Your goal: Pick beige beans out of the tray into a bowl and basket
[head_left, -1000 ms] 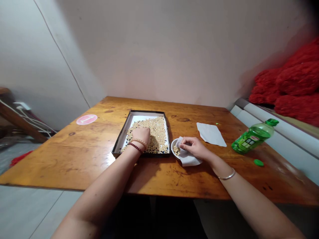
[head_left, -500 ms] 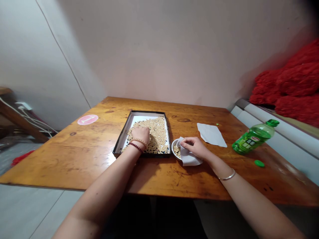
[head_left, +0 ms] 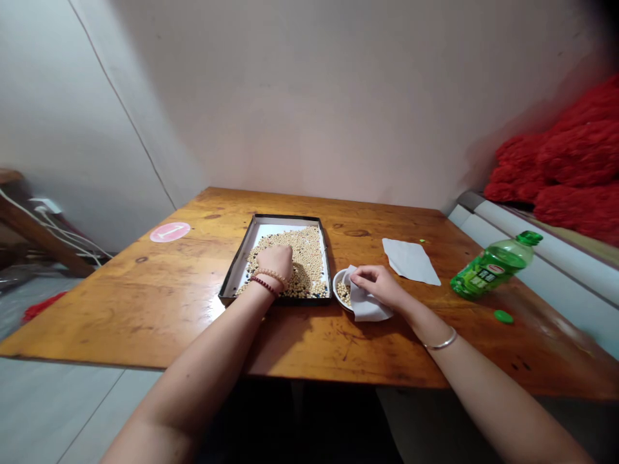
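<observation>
A shallow black-edged tray (head_left: 325,258) lies on the table, spread with pale beans (head_left: 309,251) and some dark ones among them. My left hand (head_left: 275,260) is in the tray, closed and pressed down into the beans; its fingertips are hidden, so what they hold does not show. Beside the tray's right side stands a small white bowl (head_left: 335,298) with beans in it. My right hand (head_left: 380,285) pinches a piece of white paper (head_left: 368,308) that hangs over the bowl's right rim and covers part of it.
A white paper sheet (head_left: 411,261) lies right of the bowl. Further right, a green drink bottle (head_left: 493,265) leans, with a green cap (head_left: 503,317) near it. A pink round sticker (head_left: 170,232) is on the left. Red fluffy material (head_left: 561,161) is piled at the far right.
My left hand has shifted very slightly to the right among the beans. My right hand and the paper keep their place.
</observation>
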